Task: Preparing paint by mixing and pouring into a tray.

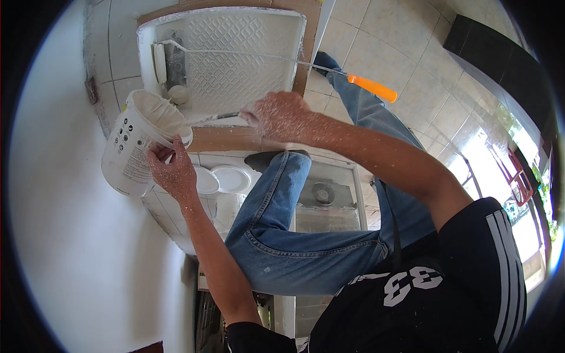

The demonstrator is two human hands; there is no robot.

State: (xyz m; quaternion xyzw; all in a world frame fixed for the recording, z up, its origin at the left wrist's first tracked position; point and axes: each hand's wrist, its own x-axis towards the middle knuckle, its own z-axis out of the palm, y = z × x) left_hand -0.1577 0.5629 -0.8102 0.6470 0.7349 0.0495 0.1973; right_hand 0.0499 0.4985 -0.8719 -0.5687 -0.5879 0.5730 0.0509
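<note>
A white plastic bucket (126, 156) of thick white paint is tilted with its mouth toward the paint tray. My left hand (175, 170) grips its rim from the near side. In my closed right hand (279, 117) is a thin, dark stick-like tool (218, 117), its far end at the bucket's mouth; that end is hard to make out, so I cannot tell its kind. Beyond my hands lies the white paint tray (301, 41), coated with paint over its ridged slope. Across it rests a paint roller with an orange handle (372, 88) and a pale roller head (159, 63). White specks cover both hands.
Brown cardboard (226, 140) lies under the tray on the tiled floor (368, 35). White round lids (230, 179) sit near my knee. A white wall (65, 194) rises at the left. A framed glass panel (329, 191) is below my legs; a dark bench-like object (494, 50) stands at the far right.
</note>
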